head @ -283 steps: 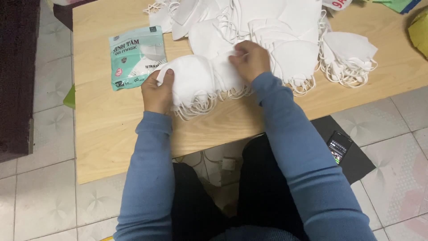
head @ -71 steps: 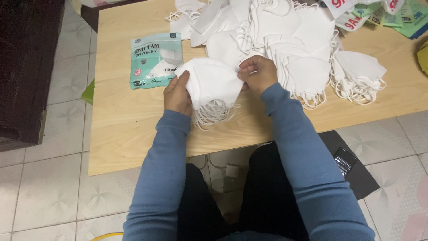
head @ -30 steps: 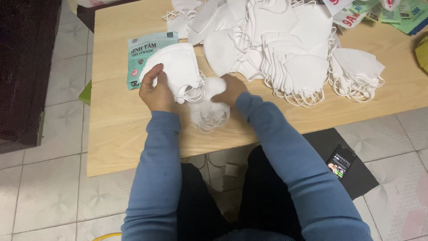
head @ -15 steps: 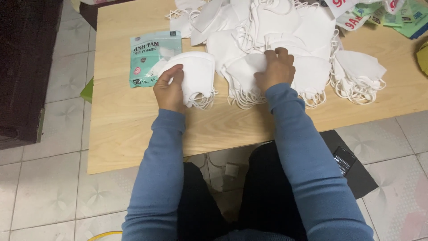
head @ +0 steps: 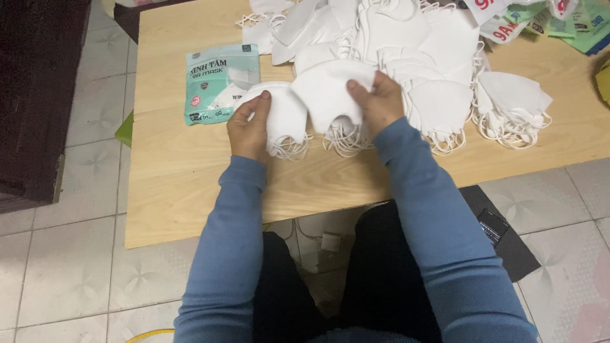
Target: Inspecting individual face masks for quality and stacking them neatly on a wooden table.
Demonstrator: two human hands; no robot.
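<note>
Hands were both engaged at inspection, each closed on white face masks above the near part of the wooden surface [head: 190,190]. Your left hand [head: 249,127] gripped a small stack of folded masks [head: 283,114], thumb on top and fingers underneath, with the elastic ear loops hanging below the stack and touching the wood. Your right hand [head: 380,101] pinched a second white mask [head: 330,92], thumb across its face, held just beside the left-hand stack so that the two nearly met. Loose loops trailed beneath this one as well. Directly behind your right hand lay a large heap of white masks [head: 406,38], spread across the far half of the surface, with a separate small bundle [head: 511,105] to the right of it. A teal printed packet [head: 219,82] lay flat just left of your left hand, partly overlapped by the held stack. More printed packets [head: 572,25] sat at the far right corner. Your sleeves were blue.
</note>
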